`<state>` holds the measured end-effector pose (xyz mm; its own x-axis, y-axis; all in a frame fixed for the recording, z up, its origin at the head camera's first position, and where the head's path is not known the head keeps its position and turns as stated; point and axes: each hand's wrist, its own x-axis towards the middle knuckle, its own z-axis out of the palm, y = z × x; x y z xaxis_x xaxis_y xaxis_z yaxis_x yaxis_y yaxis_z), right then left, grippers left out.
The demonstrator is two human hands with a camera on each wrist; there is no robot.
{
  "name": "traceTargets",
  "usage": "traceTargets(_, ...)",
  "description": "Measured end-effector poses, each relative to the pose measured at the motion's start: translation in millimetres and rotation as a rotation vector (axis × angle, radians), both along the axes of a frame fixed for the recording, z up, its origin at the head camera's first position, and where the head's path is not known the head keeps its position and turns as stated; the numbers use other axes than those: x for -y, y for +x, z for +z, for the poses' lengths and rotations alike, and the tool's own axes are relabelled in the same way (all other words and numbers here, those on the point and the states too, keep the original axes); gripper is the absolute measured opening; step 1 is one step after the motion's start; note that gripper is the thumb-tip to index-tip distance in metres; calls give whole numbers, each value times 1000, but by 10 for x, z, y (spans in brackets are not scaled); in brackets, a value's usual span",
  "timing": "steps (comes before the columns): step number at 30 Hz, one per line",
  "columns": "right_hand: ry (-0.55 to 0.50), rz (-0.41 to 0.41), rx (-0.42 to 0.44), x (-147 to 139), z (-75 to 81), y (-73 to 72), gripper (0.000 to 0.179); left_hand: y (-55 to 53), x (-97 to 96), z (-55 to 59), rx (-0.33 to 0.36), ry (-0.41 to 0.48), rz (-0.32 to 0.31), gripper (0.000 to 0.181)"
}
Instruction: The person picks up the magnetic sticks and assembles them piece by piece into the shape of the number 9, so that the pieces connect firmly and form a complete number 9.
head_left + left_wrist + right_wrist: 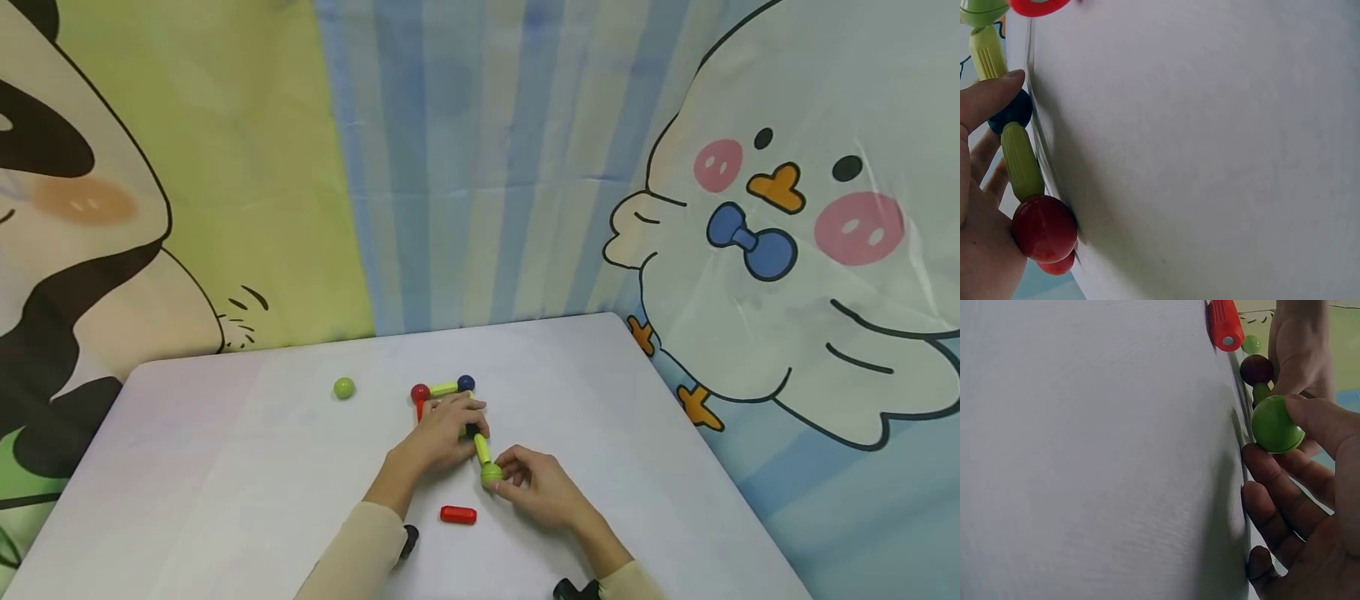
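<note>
Toy balls and rods are joined in a chain on the table. My left hand [444,431] lies over its middle, thumb and fingers gripping a dark blue ball [1015,112]. A yellow-green rod [482,450] runs from that ball to a green ball [491,476], which my right hand [546,490] pinches between thumb and fingertip. Past the left hand are a red ball [420,392], a red rod [419,411], another yellow-green rod [443,388] and a second blue ball [466,383]. The left hand hides part of the chain.
A loose red rod [458,515] lies nearer me, between the forearms. Farther left on the white table [247,467] sits a separate green ball [344,388]. A printed cartoon curtain [480,167] stands behind the table's back edge.
</note>
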<state>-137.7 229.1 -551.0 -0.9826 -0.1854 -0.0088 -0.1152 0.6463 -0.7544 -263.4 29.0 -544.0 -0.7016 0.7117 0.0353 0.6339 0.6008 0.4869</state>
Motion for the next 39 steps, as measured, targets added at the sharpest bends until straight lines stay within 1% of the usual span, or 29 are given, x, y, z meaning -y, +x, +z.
traceTargets(5,-4,-54,-15,-53,22,43,26,-5,-87,31,-10,42,-47,15)
traceTargets(11,-49,-71,-40,-110,6,71,27,-21,-161,70,-3,19,-38,18)
traceTargets(14,-65,-88,-36,-107,-7,73,28,-39,-166,81,-5,13,-44,19)
traceTargets(17,-58,-95,-28,-76,-20,64,29,-58,-151,69,-13,13,-49,18)
traceTargets(22,-13,-59,-16,46,1,2,38,-80,-47,48,-21,5,-36,20)
traceTargets(27,-6,8,-11,129,19,-136,45,-79,87,73,-12,16,-18,20)
traceTargets(31,3,47,-34,99,1,-165,48,-74,102,92,15,22,-42,20)
traceTargets(35,27,60,-23,63,16,-159,55,-81,108,138,42,4,-70,32)
traceTargets(39,56,76,-37,27,30,-188,63,-79,121,183,25,-25,-72,45)
